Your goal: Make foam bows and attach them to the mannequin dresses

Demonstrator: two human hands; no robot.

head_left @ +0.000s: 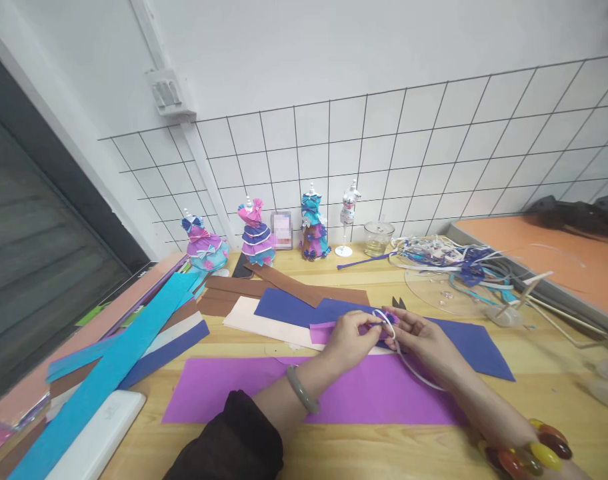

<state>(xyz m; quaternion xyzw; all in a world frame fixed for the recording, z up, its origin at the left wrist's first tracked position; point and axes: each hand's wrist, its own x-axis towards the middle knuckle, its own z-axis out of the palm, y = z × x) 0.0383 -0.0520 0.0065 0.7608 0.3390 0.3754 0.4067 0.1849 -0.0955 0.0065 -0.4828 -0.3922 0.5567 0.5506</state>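
Observation:
Above the purple paper sheet [224,390], my left hand [355,339] is closed in a pinch at one end of a narrow white ribbon [413,370]. The ribbon loops up and over, then trails down in front of my right wrist. My right hand [429,340], fingers also closed, grips a small gathered piece of purple and dark blue paper [391,319]. The fingertips of both hands nearly meet, and they partly hide the small piece. A purple strip [321,333] lies just left of my left hand. Behind my right fingers show dark scissor tips [399,303].
Blue [477,343], brown [284,285] and turquoise [134,333] paper strips cover the table. Several small dress forms [312,223] stand along the wall grid, beside a glass cup [379,238]. Tangled ribbons [434,253] and a glue gun stand [504,315] sit to the right.

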